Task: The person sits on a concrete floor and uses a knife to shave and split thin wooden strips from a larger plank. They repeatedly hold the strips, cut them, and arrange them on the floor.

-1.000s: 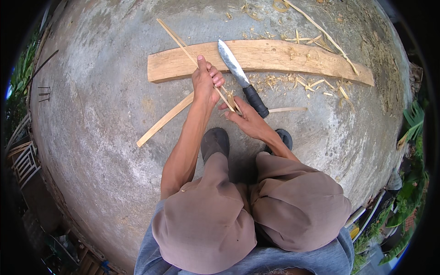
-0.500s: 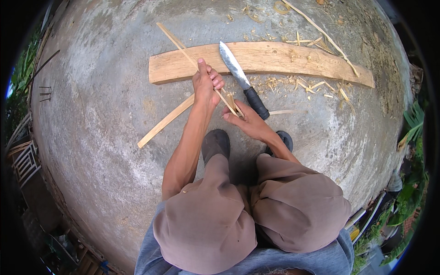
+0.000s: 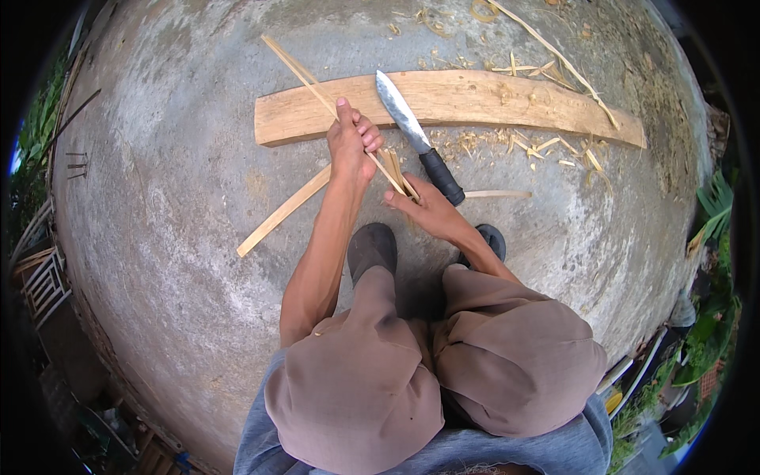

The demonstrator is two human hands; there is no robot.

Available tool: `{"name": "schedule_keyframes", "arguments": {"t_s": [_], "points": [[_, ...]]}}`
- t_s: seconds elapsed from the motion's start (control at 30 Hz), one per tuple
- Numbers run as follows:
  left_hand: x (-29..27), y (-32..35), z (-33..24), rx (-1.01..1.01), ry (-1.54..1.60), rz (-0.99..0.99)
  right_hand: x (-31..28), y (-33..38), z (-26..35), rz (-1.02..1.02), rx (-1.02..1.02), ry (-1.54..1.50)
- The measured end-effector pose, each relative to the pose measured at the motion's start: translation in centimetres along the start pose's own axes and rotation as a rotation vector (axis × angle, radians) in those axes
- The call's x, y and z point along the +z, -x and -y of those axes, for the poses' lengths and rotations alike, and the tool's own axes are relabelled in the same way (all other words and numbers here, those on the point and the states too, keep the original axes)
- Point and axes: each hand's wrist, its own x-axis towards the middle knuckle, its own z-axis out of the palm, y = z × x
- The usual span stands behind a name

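Thin pale bamboo strips (image 3: 304, 77) slant across the ground in front of me, from the upper left down toward my feet. My left hand (image 3: 353, 141) is closed around them at mid-length, its thumb lying along the strips. At their lower ends, my right hand (image 3: 427, 209) pinches them between thumb and fingers, though part of this grip is hidden. Just beyond the right hand lies a large knife (image 3: 404, 112) with a black-wrapped handle, its blade tip resting on a long wooden plank (image 3: 491, 96). A wider flat strip (image 3: 283, 212) lies left of my left forearm.
Shavings and splinters (image 3: 546, 146) are scattered around the plank's right half. A long thin stick (image 3: 554, 55) crosses its far right end. Another strip (image 3: 499, 194) lies beside the knife handle. My shoes (image 3: 372, 252) stand on the concrete close below my hands.
Both hands keep their hold on the strips. The left hand and the strips' far end have shifted slightly to the left and away from me.
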Motion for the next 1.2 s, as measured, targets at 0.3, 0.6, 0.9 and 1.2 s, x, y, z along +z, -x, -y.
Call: {"name": "schedule_keyframes", "arguments": {"t_s": [0.3,0.6,0.9,1.2], "points": [[-0.8,-1.6,-1.3,-0.127,0.225,-0.003,-0.4,1.1,0.8,0.096,-0.065,-0.578],[-1.1,-1.3,-1.1,-0.293,0.381,0.023,1.5,0.3,0.0,-0.012,-0.136,-0.354],[-0.2,-0.6,-0.7,-0.119,0.136,-0.048,0.9,0.5,-0.1,0.067,-0.127,-0.403],[-1.7,-0.9,0.4,0.012,0.032,-0.051,-1.7,0.8,0.5,0.231,0.017,-0.257]]}}
